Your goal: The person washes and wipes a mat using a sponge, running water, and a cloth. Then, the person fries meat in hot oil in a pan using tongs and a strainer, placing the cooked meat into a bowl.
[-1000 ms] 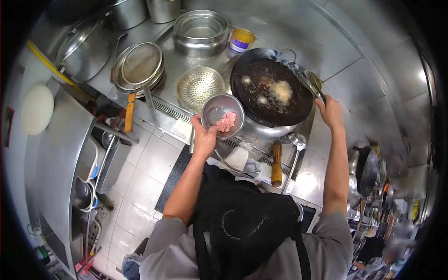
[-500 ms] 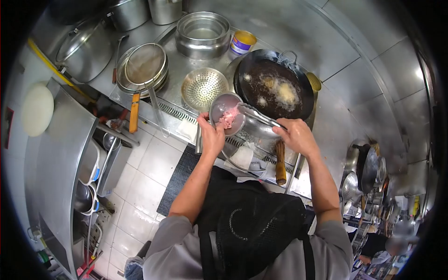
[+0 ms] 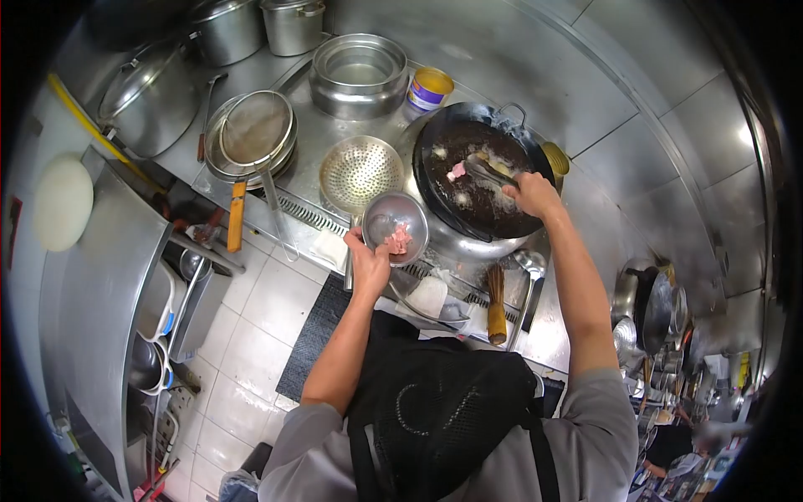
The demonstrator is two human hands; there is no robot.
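Note:
My left hand (image 3: 368, 259) is closed on the rim of a metal bowl (image 3: 387, 211), tilted a little, with pink raw meat pieces (image 3: 399, 240) in it. Above the wok (image 3: 427, 177), my right hand (image 3: 533, 197) grips metal tongs (image 3: 492, 171). At the tips of the tongs is a pink meat piece (image 3: 456, 171), low over the dark bubbling oil (image 3: 502, 209); whether it touches the oil I cannot tell. Pale pieces float in the oil. A perforated ladle (image 3: 362, 173) rests on the counter just beyond the bowl.
Strainers (image 3: 256, 128) with handles lie stacked at the left. A steel pot (image 3: 360, 79) and a yellow-purple tin (image 3: 430, 89) stand behind. A bamboo brush (image 3: 497, 309) and a ladle (image 3: 530, 266) lie at the counter's front. Another person (image 3: 669, 445) is far off at the right.
My right hand has moved the tongs from the bowl, forward and over the wok, with a piece of meat at their tips. The bowl in my left hand has shifted slightly down and left.

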